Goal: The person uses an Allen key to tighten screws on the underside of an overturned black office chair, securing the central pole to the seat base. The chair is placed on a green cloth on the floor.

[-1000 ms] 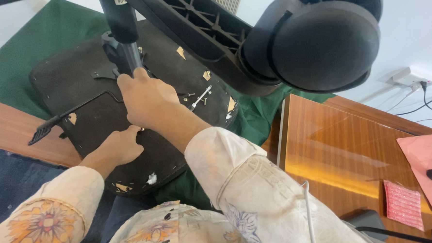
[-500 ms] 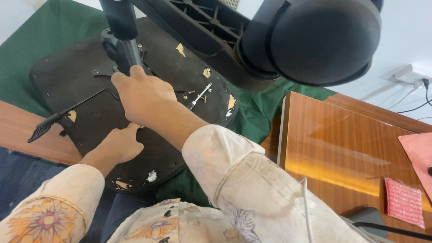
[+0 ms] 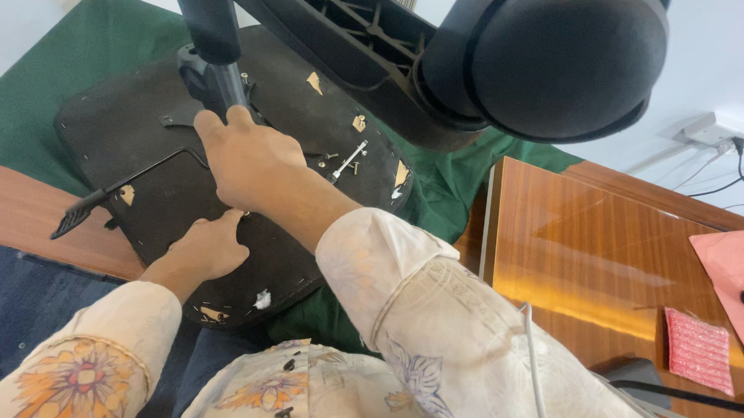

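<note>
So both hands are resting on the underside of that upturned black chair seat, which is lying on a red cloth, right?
Not quite: the cloth is green, not red, as the head view shows. The rest holds: the left hand and right hand both rest on the underside of the upturned black chair seat.

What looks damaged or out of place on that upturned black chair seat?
The black fabric underside of the chair seat is torn in several spots, showing tan patches, with white fluff at its near edge. Loose screws lie on it.

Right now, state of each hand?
Left hand: curled, pressing on the seat base; grip cannot be told.
Right hand: on the seat mechanism; grip cannot be told.
</note>
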